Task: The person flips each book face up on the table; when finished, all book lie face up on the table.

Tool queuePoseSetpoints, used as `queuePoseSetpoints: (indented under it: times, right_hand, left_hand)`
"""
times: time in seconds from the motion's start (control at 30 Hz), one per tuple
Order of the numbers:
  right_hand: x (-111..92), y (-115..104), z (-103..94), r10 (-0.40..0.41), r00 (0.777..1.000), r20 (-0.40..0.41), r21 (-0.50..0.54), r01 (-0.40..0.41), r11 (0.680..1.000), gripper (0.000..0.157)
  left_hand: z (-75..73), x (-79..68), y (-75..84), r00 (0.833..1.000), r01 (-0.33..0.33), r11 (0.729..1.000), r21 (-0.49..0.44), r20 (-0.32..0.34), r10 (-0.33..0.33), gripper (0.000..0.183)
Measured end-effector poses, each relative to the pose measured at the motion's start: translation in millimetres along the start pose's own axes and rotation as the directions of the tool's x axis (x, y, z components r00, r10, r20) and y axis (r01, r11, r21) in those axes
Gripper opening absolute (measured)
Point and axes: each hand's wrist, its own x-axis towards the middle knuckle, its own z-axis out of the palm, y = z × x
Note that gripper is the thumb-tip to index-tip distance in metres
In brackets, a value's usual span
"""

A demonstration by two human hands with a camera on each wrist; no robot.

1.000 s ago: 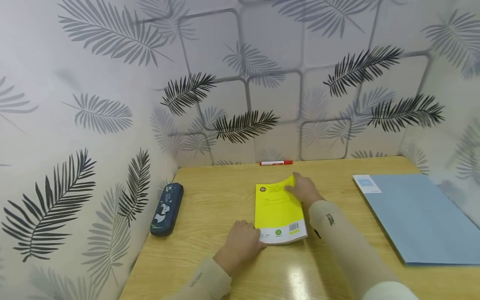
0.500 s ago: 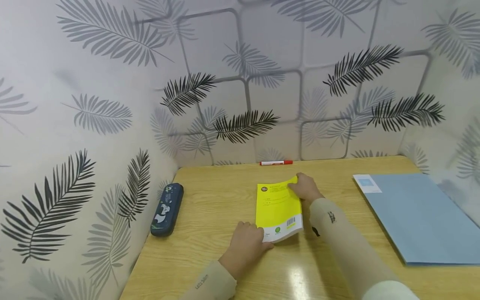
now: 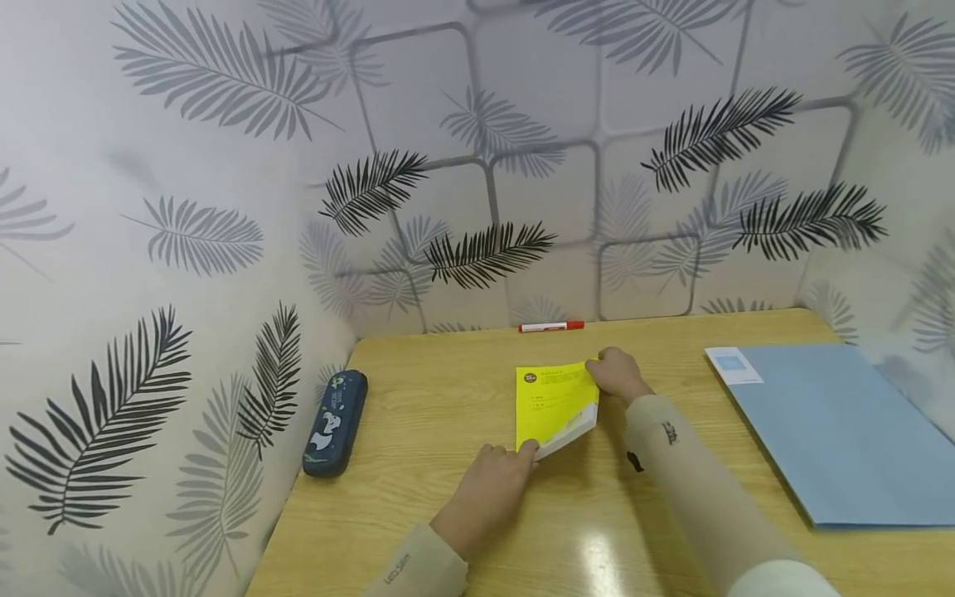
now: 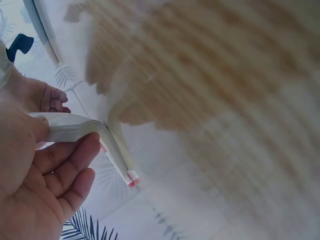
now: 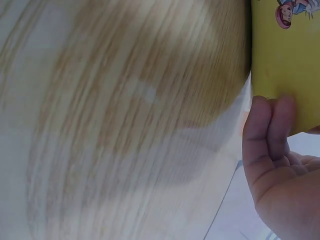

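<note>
Both hands hold a yellow paperback book over the middle of the wooden table. My left hand pinches its near left corner, thumb on top. In the left wrist view, that hand's fingers lie under the bent block of pages. My right hand grips the far right corner. The near edge is raised and curved, so the white page ends face the head camera. Seen in the right wrist view, the right fingers press against the yellow cover, which carries a small cartoon figure.
A dark blue pencil case with a panda print lies at the table's left edge. At the back, by the patterned wall, is a red and white marker. A large blue-grey folder covers the right side.
The book's near edge has risen and bent upward, hiding much of its white strip. My left hand has shifted right and slightly away from me; the right has edged to the right.
</note>
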Motion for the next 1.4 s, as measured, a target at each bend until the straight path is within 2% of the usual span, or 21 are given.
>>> queuePoseSetpoints:
  times: [0.17,0.33,0.47,0.63,0.87,0.97,1.07,1.17,1.27,1.4]
  right_hand:
    - [-1.3,2.7,1.4,-0.008,0.999,0.046,0.116,0.002,0.993,0.069]
    - [-3.1,7.0,3.4,-0.043,0.997,0.061,0.180,0.031,0.983,0.075]
    - [-4.8,6.4,5.6,-0.057,0.996,0.074,0.286,0.034,0.957,0.079]
    - [-6.7,2.6,4.3,-0.040,0.994,0.100,0.398,-0.003,0.917,0.084]
    - [-6.6,0.6,0.2,-0.062,0.990,0.125,0.481,-0.006,0.877,0.084]
    - [-5.5,0.6,0.7,-0.057,0.989,0.134,0.529,-0.023,0.848,0.086]
    - [-4.5,0.3,1.6,-0.056,0.990,0.133,0.562,-0.029,0.827,0.087]
    - [-3.6,0.7,2.1,-0.052,0.990,0.133,0.560,-0.032,0.828,0.087]
    - [-2.7,1.3,2.7,-0.047,0.989,0.137,0.555,-0.038,0.831,0.086]
    - [-3.3,0.6,3.0,-0.049,0.989,0.137,0.554,-0.036,0.832,0.083]
  left_hand:
    - [-0.9,1.2,0.3,0.999,0.031,0.999,-0.042,0.042,-0.030,0.017]
    - [-3.4,-0.8,-0.6,0.996,0.067,0.995,-0.078,0.057,-0.063,0.030]
    - [-3.0,-1.7,-0.8,0.996,0.082,0.992,-0.091,0.050,-0.077,0.035]
    - [-0.5,-2.1,-0.5,0.996,0.091,0.990,-0.109,0.038,-0.087,0.040]
    - [-0.9,-3.6,0.9,0.997,0.082,0.989,-0.122,0.005,-0.082,0.042]
    - [-2.8,-4.2,1.3,0.996,0.088,0.990,-0.114,-0.007,-0.089,0.056]
    - [-4.1,-4.8,1.4,0.992,0.112,0.984,-0.138,-0.047,-0.119,0.089]
    - [-4.7,-5.2,1.9,0.987,0.110,0.982,-0.154,-0.102,-0.126,0.113]
    - [-5.9,-5.0,2.9,0.983,0.087,0.986,-0.141,-0.149,-0.108,0.120]
    - [-9.3,-4.3,4.7,0.983,0.068,0.991,-0.115,-0.159,-0.086,0.122]
